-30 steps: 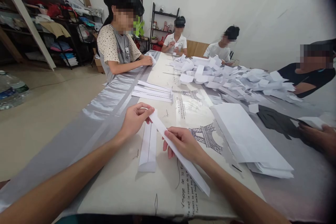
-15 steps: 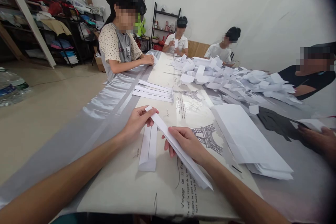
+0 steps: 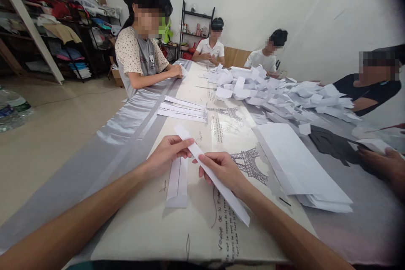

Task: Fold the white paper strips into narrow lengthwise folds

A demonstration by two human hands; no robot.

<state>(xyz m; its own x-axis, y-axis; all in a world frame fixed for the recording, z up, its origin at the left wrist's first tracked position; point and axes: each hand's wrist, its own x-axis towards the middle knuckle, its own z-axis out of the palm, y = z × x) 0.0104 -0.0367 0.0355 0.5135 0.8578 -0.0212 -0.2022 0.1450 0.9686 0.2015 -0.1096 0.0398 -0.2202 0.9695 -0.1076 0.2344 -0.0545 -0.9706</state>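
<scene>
A long folded strip of white paper [image 3: 232, 206] slants above the table from upper left to lower right. My left hand [image 3: 166, 156] pinches it a little below its upper end. My right hand [image 3: 223, 171] is closed round its middle. Just beneath my left hand a second folded white strip [image 3: 177, 185] lies flat on the printed table cover [image 3: 202, 236].
A stack of white sheets [image 3: 300, 168] lies to the right, folded strips [image 3: 183, 109] lie farther up, and a heap of folded papers [image 3: 278, 95] covers the far right. Several other people sit round the table. Another person's hand [image 3: 384, 164] rests at the right edge.
My left hand has slid down the strip toward my right hand, so more of the strip's upper end now sticks out beyond its fingers. The strip's slant stays about the same.
</scene>
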